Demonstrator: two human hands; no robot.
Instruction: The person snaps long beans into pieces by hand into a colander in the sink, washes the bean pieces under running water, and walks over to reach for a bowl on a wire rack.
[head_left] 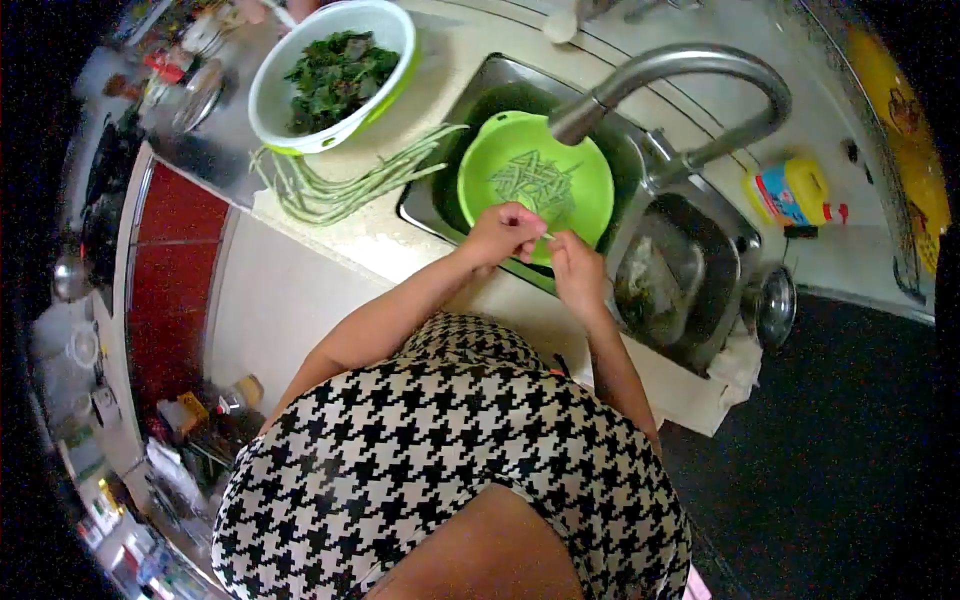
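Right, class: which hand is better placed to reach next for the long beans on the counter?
Probably the left hand. The long beans lie on its side of the green bowl, and the right hand is farther off. Both seem busy pinching a small pale piece.

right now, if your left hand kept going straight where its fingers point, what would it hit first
Probably the right hand: the left hand points at its fingertips, with a pale bit of bean between them. Exact depth is unclear from this one view.
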